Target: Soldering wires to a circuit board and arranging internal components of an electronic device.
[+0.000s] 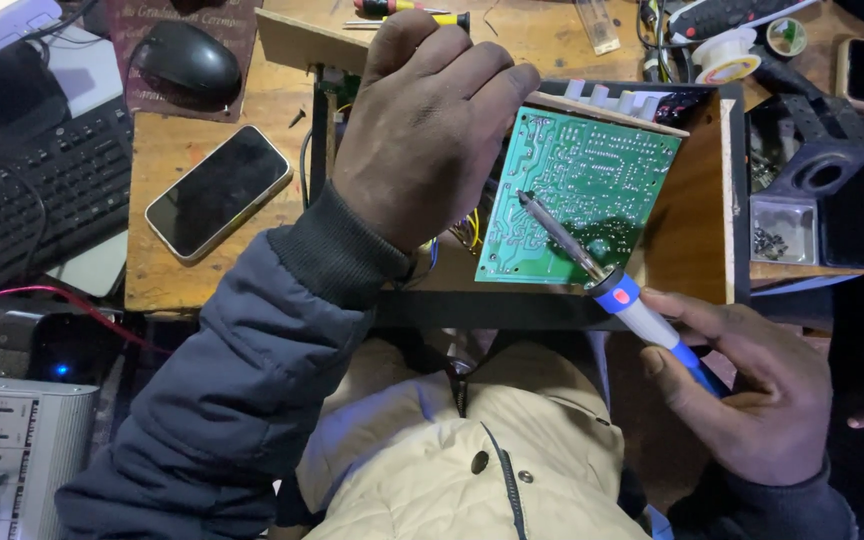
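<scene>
The left hand [422, 125] grips the tilted green circuit board [582, 190] by its upper edge, while the right hand [742, 395], fingers clamped on the soldering iron [607, 285], angles its tip up-left onto the board.

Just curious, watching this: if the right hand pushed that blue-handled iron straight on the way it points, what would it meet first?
Most likely the green circuit board: the right hand aims the soldering iron up-left, tip over the board's solder side, though contact is unclear.

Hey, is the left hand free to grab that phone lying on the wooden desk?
Probably not yet: the left hand is holding the green circuit board upright. The phone itself lies uncovered beside it.
</scene>
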